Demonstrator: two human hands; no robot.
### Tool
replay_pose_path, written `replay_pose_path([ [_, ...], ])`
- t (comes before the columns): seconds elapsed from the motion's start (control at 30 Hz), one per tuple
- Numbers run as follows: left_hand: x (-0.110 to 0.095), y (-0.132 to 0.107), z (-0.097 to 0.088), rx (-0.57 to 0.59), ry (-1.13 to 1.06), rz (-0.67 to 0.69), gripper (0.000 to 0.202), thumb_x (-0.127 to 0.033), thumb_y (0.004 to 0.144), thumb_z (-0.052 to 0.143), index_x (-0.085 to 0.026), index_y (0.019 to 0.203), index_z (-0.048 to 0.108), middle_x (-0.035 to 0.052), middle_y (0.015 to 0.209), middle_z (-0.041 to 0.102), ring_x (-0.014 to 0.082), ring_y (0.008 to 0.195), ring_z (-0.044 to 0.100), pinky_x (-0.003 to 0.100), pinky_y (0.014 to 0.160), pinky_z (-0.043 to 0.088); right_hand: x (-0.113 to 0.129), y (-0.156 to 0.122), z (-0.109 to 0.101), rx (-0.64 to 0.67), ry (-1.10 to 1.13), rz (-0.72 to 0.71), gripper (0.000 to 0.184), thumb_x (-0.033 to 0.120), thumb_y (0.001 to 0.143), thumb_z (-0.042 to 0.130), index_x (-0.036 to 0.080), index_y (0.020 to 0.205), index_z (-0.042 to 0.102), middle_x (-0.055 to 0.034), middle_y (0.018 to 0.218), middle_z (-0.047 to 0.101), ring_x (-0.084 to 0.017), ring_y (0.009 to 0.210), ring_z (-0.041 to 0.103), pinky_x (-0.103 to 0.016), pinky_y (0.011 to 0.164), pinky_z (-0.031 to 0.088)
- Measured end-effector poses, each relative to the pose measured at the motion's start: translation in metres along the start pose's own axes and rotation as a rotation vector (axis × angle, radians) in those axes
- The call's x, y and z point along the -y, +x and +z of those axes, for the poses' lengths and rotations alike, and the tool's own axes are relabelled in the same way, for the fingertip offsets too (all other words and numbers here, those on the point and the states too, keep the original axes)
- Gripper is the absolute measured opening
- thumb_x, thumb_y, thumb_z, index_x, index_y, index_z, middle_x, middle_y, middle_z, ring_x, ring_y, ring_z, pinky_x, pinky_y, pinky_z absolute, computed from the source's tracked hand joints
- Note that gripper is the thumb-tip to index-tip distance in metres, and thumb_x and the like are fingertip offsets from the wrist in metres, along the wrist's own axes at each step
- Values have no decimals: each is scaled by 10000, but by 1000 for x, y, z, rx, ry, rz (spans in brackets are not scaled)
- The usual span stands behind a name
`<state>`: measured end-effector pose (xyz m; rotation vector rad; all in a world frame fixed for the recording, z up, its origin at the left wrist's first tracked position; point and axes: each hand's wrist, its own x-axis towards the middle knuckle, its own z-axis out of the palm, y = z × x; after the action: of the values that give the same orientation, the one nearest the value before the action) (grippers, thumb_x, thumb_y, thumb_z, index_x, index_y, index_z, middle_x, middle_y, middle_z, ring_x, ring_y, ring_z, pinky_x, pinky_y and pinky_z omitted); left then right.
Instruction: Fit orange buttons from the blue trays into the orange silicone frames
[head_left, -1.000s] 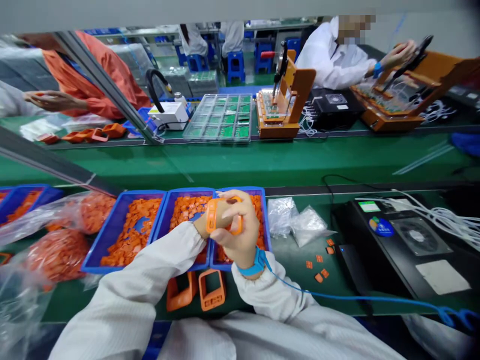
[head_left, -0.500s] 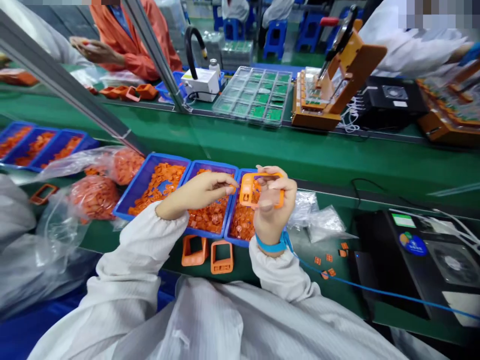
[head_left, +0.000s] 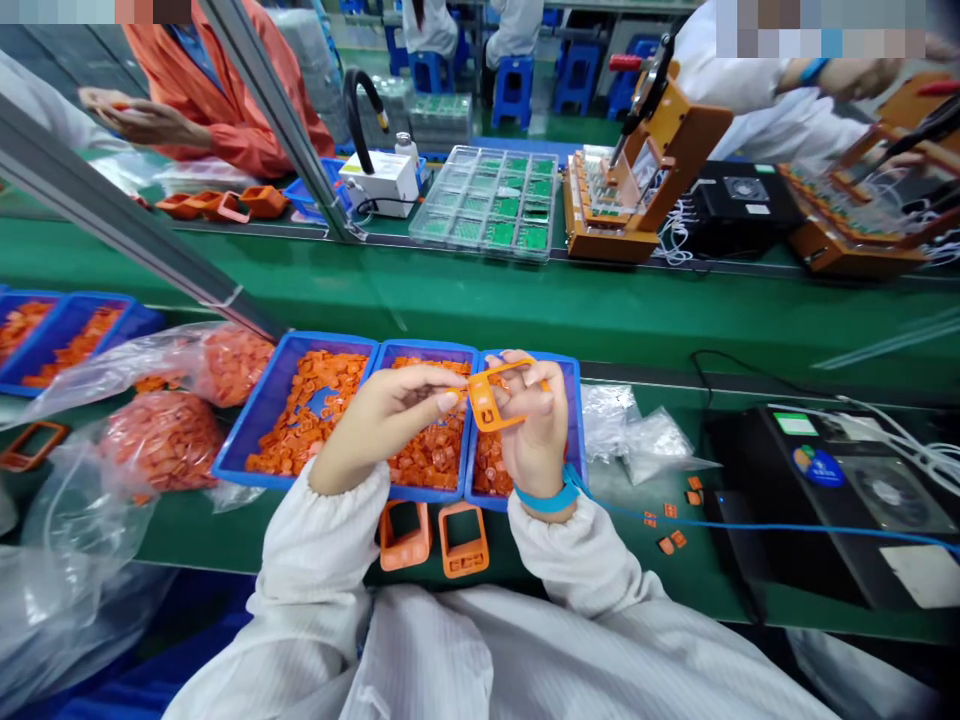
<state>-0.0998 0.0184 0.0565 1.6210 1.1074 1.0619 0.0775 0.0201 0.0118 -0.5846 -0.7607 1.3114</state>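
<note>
- One orange moulded frame [head_left: 487, 400]: rectangular, open-centred, with a matt, rubbery look, probably silicone. We log it in the air above the rightmost tray, between both hands.
- One left hand [head_left: 382, 425]: grip closed, thumb and forefinger pinching the frame's left side.
- One right hand [head_left: 536, 430]: grip closed on the frame, fingers curled around its upper bar.
- One blue wrist strap [head_left: 547, 500], on the right wrist, with a blue cord [head_left: 750, 525] trailing across the green table [head_left: 180, 545].
- Three blue plastic trays [head_left: 424, 347], side by side, heaped with small orange pieces [head_left: 427, 450].
- Two matching orange frames [head_left: 463, 540], lying on the table just below the trays.
- Clear plastic bags [head_left: 161, 440], crinkled and filled with orange pieces, left of the trays.
- Risks, in our judgement: the soft frame could flex and spring from the pinch, dropping into the tray and among the loose pieces. The cord could snag an elbow or catch on the table's clutter if an arm swings wide.
</note>
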Motion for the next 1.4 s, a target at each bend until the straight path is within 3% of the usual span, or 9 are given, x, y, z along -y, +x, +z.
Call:
replay_pose_path([
  [0.1,3,-2,-6,35,2,15,263,-410,963,758,-171,1062,811,79,976,827,189,853,760,281,790,609,-2,-1,-1,62,5,56,510,709,840,752,276,966,513,-64,1254,626,-251,1191,702,-360,849,641],
  [0.23,3,-2,-13,48,8,19,256,-396,930,798,-165,1040,811,69,906,822,169,759,744,258,708,598,-5,-3,-1,90,-19,19,432,654,893,730,285,996,529,-56,1288,604,-246,1228,676,-401,923,639],
  [0.33,2,-2,-12,33,39,69,196,-368,949,779,-179,987,809,70,919,824,176,795,755,266,744,603,-6,-3,-2,114,-50,6,404,646,912,712,301,1020,532,-54,1310,574,-252,1255,651,-431,943,642],
  [0.53,5,-4,-5,-13,148,128,195,-316,980,746,-217,1146,773,57,976,825,169,825,763,250,745,587,-3,0,-7,150,-130,3,344,621,978,632,296,1053,548,-57,1264,601,-230,1149,691,-411,937,614],
  [0.7,3,0,1,116,207,281,153,-307,1009,706,-209,924,786,51,894,768,162,819,720,268,771,571,-3,1,-8,130,-124,22,320,604,1011,584,310,1138,576,-55,1249,644,-208,1071,709,-403,948,586],
  [0.87,4,0,14,207,199,314,206,-365,1012,696,-222,934,822,45,890,676,145,802,668,245,730,549,-3,-1,0,100,-17,121,317,591,991,597,281,1055,617,-45,1129,678,-193,948,691,-381,912,590],
  [1.0,8,-2,25,198,207,322,214,-381,1013,690,-228,962,832,41,885,665,147,807,669,261,760,552,-2,-1,8,54,36,135,337,603,951,622,267,977,628,-40,1028,683,-194,912,678,-372,907,581],
  [1.23,16,0,32,186,243,249,154,-368,978,736,-251,979,836,55,961,693,194,928,682,319,883,578,-3,-4,10,114,-22,88,355,632,945,591,280,987,586,-64,1072,669,-249,1059,688,-461,1030,567],
  [1.4,17,2,29,149,269,252,161,-338,930,789,-229,814,808,42,901,688,195,896,681,295,819,567,-7,-12,9,242,-68,65,367,638,961,572,283,1054,583,-87,1211,645,-293,1253,648,-522,1155,498],
])
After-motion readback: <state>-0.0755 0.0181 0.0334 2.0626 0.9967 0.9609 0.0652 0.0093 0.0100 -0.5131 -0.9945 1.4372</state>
